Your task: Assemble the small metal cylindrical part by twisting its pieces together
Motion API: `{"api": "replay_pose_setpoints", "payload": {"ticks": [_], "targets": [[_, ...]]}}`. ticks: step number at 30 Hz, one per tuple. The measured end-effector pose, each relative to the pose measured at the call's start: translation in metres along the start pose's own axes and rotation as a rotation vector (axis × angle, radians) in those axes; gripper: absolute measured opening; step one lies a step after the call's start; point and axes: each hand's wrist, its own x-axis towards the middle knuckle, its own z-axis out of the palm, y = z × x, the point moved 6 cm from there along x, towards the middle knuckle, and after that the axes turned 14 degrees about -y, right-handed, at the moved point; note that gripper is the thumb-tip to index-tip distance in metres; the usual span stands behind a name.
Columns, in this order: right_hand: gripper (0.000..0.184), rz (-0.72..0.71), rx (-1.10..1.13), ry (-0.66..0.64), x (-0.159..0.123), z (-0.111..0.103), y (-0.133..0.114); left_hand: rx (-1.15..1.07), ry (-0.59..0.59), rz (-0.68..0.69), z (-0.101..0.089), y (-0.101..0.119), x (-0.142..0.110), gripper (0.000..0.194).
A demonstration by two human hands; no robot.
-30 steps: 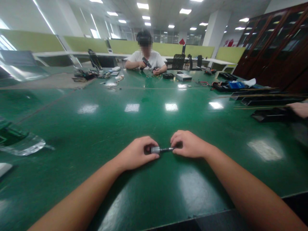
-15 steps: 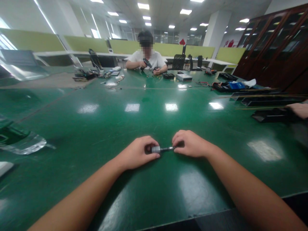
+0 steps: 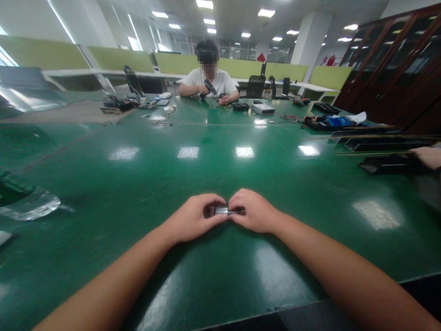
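Note:
My left hand is closed around a small silver cylinder, thumb below and fingers above. A thin dark rod runs out of the cylinder's right end. My right hand pinches this rod close to the cylinder, and the fingertips of both hands nearly meet. Both hands are low over the green tabletop. The rod's far end and the cylinder's left end are partly hidden by my fingers, and what kind of part it is I cannot tell.
Across the table a person holds a dark power tool. A clear plastic bottle lies at the left. Black channel pieces lie at the right, with another person's hand on one. Behind them is a tool tray.
My right hand has slid left along the rod, from its outer end to beside the cylinder. My left hand has stayed about where it was. The view has shifted slightly.

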Motion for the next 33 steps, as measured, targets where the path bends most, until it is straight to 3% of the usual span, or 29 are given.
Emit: {"api": "replay_pose_setpoints", "payload": {"ticks": [6, 11, 33], "targets": [[0.025, -0.018, 0.006, -0.006, -0.004, -0.006, 0.001, -0.011, -0.019, -0.008, -0.002, 0.001, -0.001, 0.025], [0.028, 0.005, 0.012, 0.022, -0.008, -0.011, 0.005, 0.008, -0.031, -0.006, -0.001, 0.000, -0.002, 0.024], [0.012, -0.072, 0.090, 0.032, -0.006, -0.008, -0.002, -0.003, -0.039, -0.009, 0.002, -0.001, -0.001, 0.022]]}}
